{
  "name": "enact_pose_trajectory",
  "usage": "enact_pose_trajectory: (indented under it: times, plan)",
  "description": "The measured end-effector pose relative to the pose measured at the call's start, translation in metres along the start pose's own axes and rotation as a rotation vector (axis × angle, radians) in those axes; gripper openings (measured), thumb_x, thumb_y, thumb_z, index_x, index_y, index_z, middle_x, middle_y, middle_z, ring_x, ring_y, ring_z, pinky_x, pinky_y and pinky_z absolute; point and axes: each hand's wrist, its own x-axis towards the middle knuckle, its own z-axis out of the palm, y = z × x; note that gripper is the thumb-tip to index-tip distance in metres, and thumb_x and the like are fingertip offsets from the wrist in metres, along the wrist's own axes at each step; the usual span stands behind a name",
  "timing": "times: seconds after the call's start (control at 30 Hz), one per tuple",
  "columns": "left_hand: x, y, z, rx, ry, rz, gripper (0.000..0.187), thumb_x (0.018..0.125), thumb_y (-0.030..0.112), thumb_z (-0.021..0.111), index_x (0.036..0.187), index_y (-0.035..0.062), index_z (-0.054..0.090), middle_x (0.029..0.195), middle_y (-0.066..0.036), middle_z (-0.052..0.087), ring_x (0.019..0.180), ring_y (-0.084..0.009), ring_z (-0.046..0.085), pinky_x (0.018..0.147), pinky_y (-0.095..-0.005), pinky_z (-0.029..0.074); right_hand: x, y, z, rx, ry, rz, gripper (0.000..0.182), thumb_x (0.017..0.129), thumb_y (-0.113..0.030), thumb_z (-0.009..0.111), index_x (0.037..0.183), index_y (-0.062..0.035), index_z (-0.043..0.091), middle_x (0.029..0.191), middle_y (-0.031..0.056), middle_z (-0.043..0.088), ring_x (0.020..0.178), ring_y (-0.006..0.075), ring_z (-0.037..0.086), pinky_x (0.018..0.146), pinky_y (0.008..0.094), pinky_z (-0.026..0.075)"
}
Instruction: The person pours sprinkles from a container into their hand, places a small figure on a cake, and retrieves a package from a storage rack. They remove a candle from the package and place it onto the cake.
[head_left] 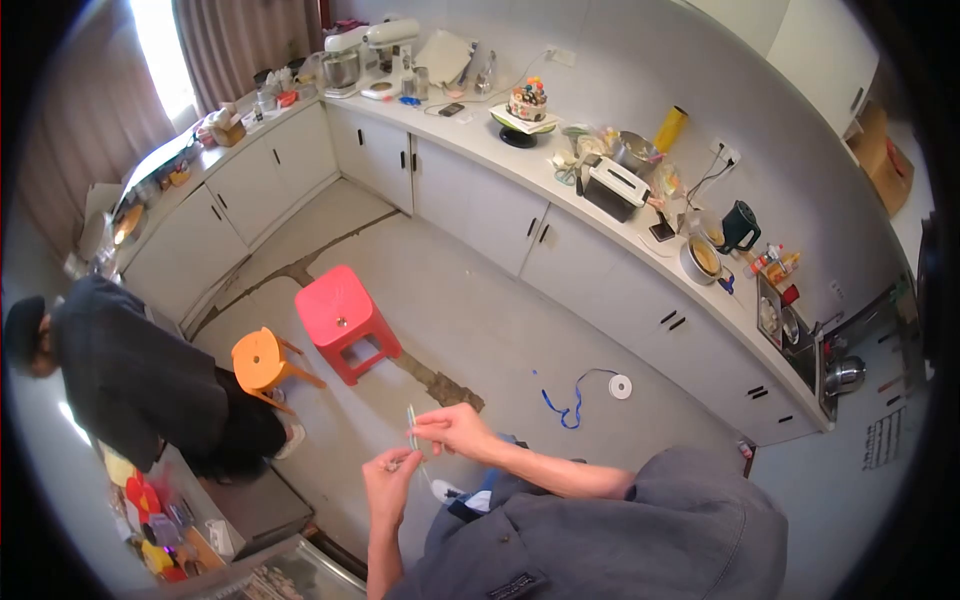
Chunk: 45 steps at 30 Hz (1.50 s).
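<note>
pinching thin pale green strip (411,428), right hand (455,431) upper end, left hand (390,478) lower end; strip upright.

A home kitchen, plainly, used for baking. Runs an L-shaped white counter (560,195) over white cabinet doors with dark handles (480,215). Carries two stand mixers (365,55) near the curtained window (165,50), a decorated cake on a stand (526,105) further along, then a toaster (617,187), a metal bowl (634,152), a dark green kettle (740,226) plugged in at the wall, bottles and jars beside it. Ends at a sink (790,335) with a steel pot (846,375). Shows bare concrete floor (480,320), cracked, with a red plastic stool (342,320) and an orange stool (262,362), plus a spool trailing blue ribbon (575,398).
</note>
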Motion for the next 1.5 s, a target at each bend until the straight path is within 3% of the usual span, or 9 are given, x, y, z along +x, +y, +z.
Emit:
enact_pose_trajectory:
  times: [0.13, 0.4, 0.53, 0.7, 0.9, 1.17, 1.27, 1.4, 1.5]
  plan:
    - [0.068, 0.013, 0.011, 0.079, -0.105, -0.019, 0.012, 0.087, 0.006, 0.074, 0.092, -0.0049, 0.075, 0.083, -0.008, 0.075, 0.071, -0.0077, 0.061, 0.062, -0.0221, 0.043, 0.038, -0.021, -0.036, 0.058, 0.087, -0.011, 0.029, 0.095, -0.024, 0.073, 0.116, -0.0034, 0.075, 0.084, 0.0001, 0.074, 0.062, 0.0039, 0.058, 0.053, 0.0206, 0.042]
    - [0.213, 0.056, 0.076, 0.277, -0.105, -0.058, 0.012, 0.086, 0.007, 0.074, 0.091, -0.0034, 0.076, 0.074, -0.001, 0.068, 0.065, -0.0064, 0.052, 0.058, -0.0232, 0.037, 0.165, -0.047, -0.126, 0.286, 0.191, -0.118, 0.025, 0.096, -0.020, 0.072, 0.113, -0.0026, 0.075, 0.081, -0.0016, 0.072, 0.063, 0.0029, 0.057, 0.057, 0.0209, 0.044]
    - [0.309, 0.088, 0.127, 0.269, -0.056, -0.002, 0.010, 0.085, 0.007, 0.074, 0.089, -0.0021, 0.076, 0.072, 0.002, 0.062, 0.066, -0.0069, 0.050, 0.058, -0.0250, 0.036, 0.241, -0.095, -0.202, 0.105, 0.141, -0.148, 0.024, 0.095, -0.022, 0.072, 0.109, -0.0025, 0.077, 0.079, -0.0016, 0.071, 0.064, 0.0034, 0.058, 0.058, 0.0216, 0.046]
    - [0.431, 0.141, 0.197, 0.240, -0.018, 0.108, 0.013, 0.088, 0.008, 0.075, 0.092, -0.0040, 0.075, 0.076, -0.001, 0.066, 0.070, -0.0074, 0.054, 0.063, -0.0251, 0.042, 0.315, -0.182, -0.314, 0.007, 0.200, -0.154, 0.025, 0.093, -0.026, 0.075, 0.104, -0.0038, 0.078, 0.074, -0.0042, 0.069, 0.064, 0.0031, 0.058, 0.055, 0.0210, 0.043]
    - [0.548, 0.191, 0.259, 0.135, 0.054, 0.055, 0.015, 0.089, 0.009, 0.075, 0.093, -0.0050, 0.074, 0.075, 0.000, 0.066, 0.068, -0.0071, 0.053, 0.061, -0.0248, 0.041, 0.385, -0.245, -0.428, 0.098, 0.519, -0.124, 0.025, 0.092, -0.023, 0.077, 0.106, -0.0025, 0.078, 0.073, -0.0011, 0.068, 0.063, 0.0052, 0.058, 0.053, 0.0222, 0.042]
    - [0.777, 0.246, 0.326, 0.258, -0.057, 0.109, 0.023, 0.090, 0.017, 0.075, 0.095, -0.0057, 0.074, 0.071, 0.004, 0.057, 0.067, -0.0055, 0.046, 0.059, -0.0247, 0.035, 0.486, -0.324, -0.581, 0.053, 0.970, -0.309, 0.023, 0.089, -0.015, 0.079, 0.108, -0.0013, 0.077, 0.071, -0.0019, 0.066, 0.058, 0.0046, 0.055, 0.051, 0.0204, 0.040]
    - [0.873, 0.266, 0.356, 0.270, -0.164, 0.175, 0.023, 0.089, 0.017, 0.076, 0.095, -0.0049, 0.074, 0.068, 0.004, 0.054, 0.063, -0.0049, 0.042, 0.055, -0.0251, 0.032, 0.532, -0.379, -0.635, -0.045, 1.155, -0.405, 0.020, 0.090, -0.010, 0.077, 0.108, -0.0002, 0.076, 0.072, -0.0016, 0.066, 0.058, 0.0044, 0.055, 0.051, 0.0199, 0.039]
    - [0.965, 0.328, 0.390, 0.282, -0.248, 0.059, 0.025, 0.088, 0.018, 0.076, 0.096, -0.0052, 0.074, 0.070, 0.002, 0.058, 0.064, -0.0045, 0.044, 0.055, -0.0253, 0.034, 0.592, -0.476, -0.694, -0.189, 1.283, -0.408, 0.018, 0.091, -0.010, 0.076, 0.105, 0.0010, 0.076, 0.076, 0.0000, 0.067, 0.059, 0.0047, 0.055, 0.051, 0.0201, 0.038]
    - [1.030, 0.333, 0.404, 0.300, -0.325, 0.020, 0.027, 0.088, 0.022, 0.078, 0.098, -0.0029, 0.075, 0.070, 0.004, 0.055, 0.060, -0.0046, 0.041, 0.053, -0.0253, 0.029, 0.638, -0.529, -0.742, -0.349, 1.318, -0.386, 0.020, 0.091, -0.012, 0.076, 0.105, 0.0014, 0.075, 0.077, 0.0012, 0.068, 0.060, 0.0051, 0.056, 0.052, 0.0204, 0.040]
